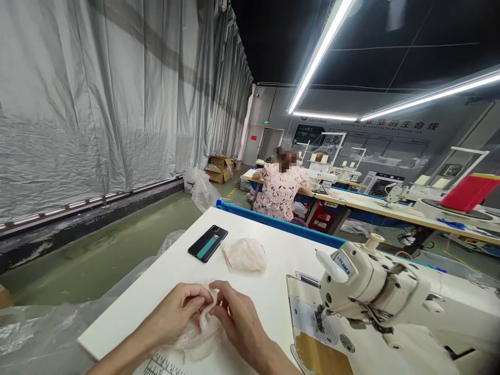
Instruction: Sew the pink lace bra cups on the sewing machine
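Note:
At the front of the white table, my left hand (186, 308) and my right hand (234, 312) face each other over a piece of thin, pale, sheer fabric (197, 341). Both hands pinch its gathered upper edge between thumb and fingers. The lower part of the cloth spreads loosely on the tabletop below my hands. Beyond them lies a rounded, cream-coloured bundle of similar fabric (246, 255), apart from my fingers. To the right of my right hand stands a white sewing machine (363, 286), its needle area over a metal plate.
A dark phone (208, 243) with a green stripe lies near the table's (133, 307) left edge. Printed ruler marks (162, 364) show at the front. Clear plastic sheeting (42, 328) hangs beside the left edge. Ahead, a person (281, 187) sits at another sewing table.

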Action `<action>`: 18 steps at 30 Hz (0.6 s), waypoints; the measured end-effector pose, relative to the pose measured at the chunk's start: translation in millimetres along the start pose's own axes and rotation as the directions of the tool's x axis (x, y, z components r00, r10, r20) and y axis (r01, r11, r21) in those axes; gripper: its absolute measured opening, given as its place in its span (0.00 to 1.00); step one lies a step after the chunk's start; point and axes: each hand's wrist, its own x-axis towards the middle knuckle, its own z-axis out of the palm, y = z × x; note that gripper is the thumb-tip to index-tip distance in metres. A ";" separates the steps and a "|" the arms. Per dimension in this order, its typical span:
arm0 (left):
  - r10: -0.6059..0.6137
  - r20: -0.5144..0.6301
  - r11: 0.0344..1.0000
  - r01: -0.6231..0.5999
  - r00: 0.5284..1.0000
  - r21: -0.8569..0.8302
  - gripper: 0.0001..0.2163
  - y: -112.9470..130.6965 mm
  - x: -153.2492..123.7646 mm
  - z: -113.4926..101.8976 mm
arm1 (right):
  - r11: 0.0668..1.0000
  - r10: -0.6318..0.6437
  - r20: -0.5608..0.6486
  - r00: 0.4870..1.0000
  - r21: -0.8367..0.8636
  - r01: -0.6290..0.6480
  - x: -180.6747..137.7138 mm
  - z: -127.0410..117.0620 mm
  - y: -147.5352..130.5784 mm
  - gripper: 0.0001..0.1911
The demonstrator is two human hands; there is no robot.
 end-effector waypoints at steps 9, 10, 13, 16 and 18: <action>0.057 0.069 0.989 -0.046 0.996 -0.142 0.18 46.9 -47.2 45.7 | 0.994 0.000 -0.158 0.988 0.104 0.016 -56.7 -32.2 -35.0 0.11; 0.053 0.091 0.982 -0.035 0.994 -0.187 0.19 49.7 -50.1 55.9 | 0.997 0.003 -0.197 0.980 0.070 0.011 -67.7 -38.2 -37.3 0.10; 0.094 0.162 0.949 -0.040 0.982 -0.312 0.20 50.5 -54.6 91.3 | 0.998 -0.064 -0.335 0.940 0.006 0.070 -102.8 -56.1 -40.6 0.05; 0.135 0.225 0.862 -0.002 0.965 -0.507 0.19 45.1 -53.4 133.8 | 0.993 -0.057 -0.420 0.906 0.072 0.096 -138.3 -67.3 -38.2 0.07; 0.109 0.285 0.775 0.098 0.952 -0.624 0.18 41.5 -50.3 164.4 | 0.981 0.076 -0.490 0.869 0.191 0.022 -160.0 -68.9 -33.9 0.07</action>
